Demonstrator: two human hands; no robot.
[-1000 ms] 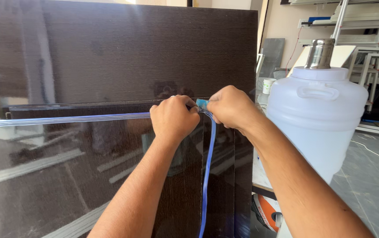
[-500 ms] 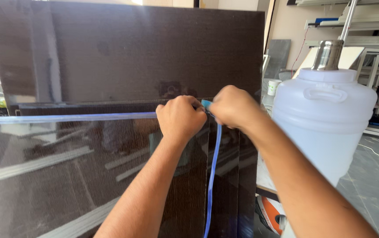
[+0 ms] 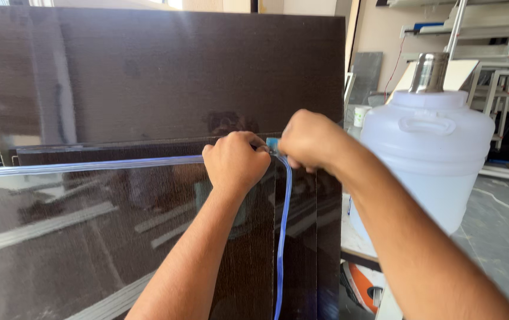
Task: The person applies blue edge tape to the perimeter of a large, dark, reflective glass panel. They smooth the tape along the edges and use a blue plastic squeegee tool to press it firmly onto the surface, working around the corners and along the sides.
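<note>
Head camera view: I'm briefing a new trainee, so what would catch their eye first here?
At centre, the left hand and right hand pinch a thin blue translucent film strip at the top edge of a glossy dark brown wood-grain panel. The strip hangs down the panel's edge. To the right stands a large white plastic drum.

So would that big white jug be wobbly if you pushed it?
Probably not much. The big white jug is broad and squat, so it looks unlikely to tip. It may be light if empty, but its cloudy wall hides any contents. Its smooth plastic could be slippery.
</note>
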